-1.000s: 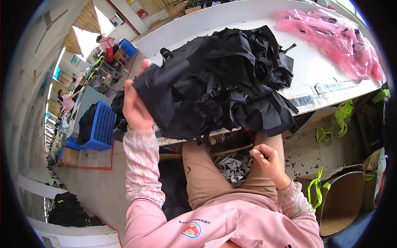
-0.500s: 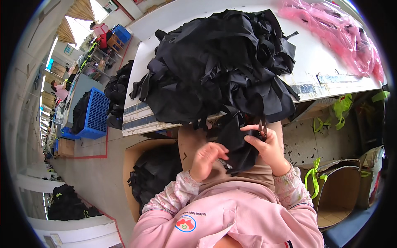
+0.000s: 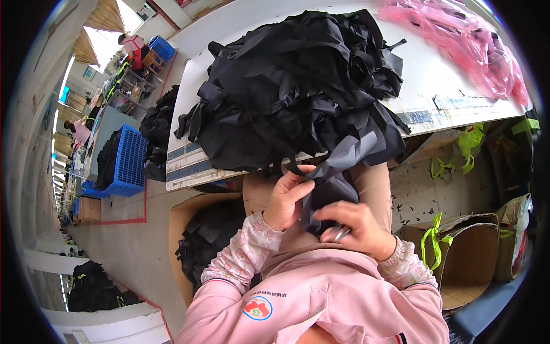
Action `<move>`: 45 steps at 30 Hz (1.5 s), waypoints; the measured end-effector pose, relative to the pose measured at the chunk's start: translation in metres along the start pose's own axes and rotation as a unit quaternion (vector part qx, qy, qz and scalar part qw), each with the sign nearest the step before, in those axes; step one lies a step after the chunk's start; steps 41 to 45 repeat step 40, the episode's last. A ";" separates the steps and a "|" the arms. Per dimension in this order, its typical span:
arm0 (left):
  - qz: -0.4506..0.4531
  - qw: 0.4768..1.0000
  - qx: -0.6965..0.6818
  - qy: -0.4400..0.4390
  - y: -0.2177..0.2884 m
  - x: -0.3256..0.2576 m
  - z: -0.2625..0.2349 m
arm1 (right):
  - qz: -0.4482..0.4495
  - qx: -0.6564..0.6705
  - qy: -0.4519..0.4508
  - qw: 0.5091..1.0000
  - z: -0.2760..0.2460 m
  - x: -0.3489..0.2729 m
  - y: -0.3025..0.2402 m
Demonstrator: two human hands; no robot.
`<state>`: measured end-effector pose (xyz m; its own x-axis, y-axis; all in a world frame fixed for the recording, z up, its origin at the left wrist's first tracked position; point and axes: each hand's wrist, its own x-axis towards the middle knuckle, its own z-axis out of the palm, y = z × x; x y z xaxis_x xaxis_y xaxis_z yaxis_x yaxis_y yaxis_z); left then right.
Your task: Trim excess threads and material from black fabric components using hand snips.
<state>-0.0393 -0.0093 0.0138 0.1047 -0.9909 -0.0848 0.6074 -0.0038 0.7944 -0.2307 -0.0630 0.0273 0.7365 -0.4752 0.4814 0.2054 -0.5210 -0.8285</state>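
My left hand (image 3: pixel 288 199) pinches the edge of a black fabric piece (image 3: pixel 350 153) between thumb and fingertips, just below the table edge. The piece runs up toward the big heap of black fabric (image 3: pixel 286 86) on the table, and part of it hangs over my lap. Lower and to the right, my right hand (image 3: pixel 361 228) is closed and slightly blurred. A pair of small scissors (image 3: pixel 339 234) shows as a metal glint under its fingers; the rest is hidden by the hand.
The white table (image 3: pixel 441 117) has a worn front edge, with a pink plastic bag (image 3: pixel 475 51) at the far right. A cardboard box (image 3: pixel 179 229) of black fabric stands at my left, open cartons (image 3: pixel 470 269) at my right. Farther left are a blue crate (image 3: pixel 130 157) and people at work.
My left hand has moved up and taken hold of the fabric edge. My right hand has let go of the fabric and moved down toward my lap, scissors still in it.
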 end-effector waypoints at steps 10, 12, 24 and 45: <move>0.055 0.995 0.021 -0.081 -0.002 -0.011 0.024 | 0.249 0.256 0.232 0.905 -0.008 -0.015 0.017; 0.022 0.995 0.094 -0.025 -0.014 -0.009 0.009 | 0.058 0.108 0.305 0.944 -0.009 -0.004 0.007; 0.216 0.841 0.491 -0.068 0.027 -0.003 0.026 | -0.043 -0.060 0.139 0.988 -0.042 0.004 -0.022; 0.200 0.935 0.291 -0.042 0.021 0.013 0.011 | 0.092 0.050 0.265 0.958 -0.058 0.000 -0.018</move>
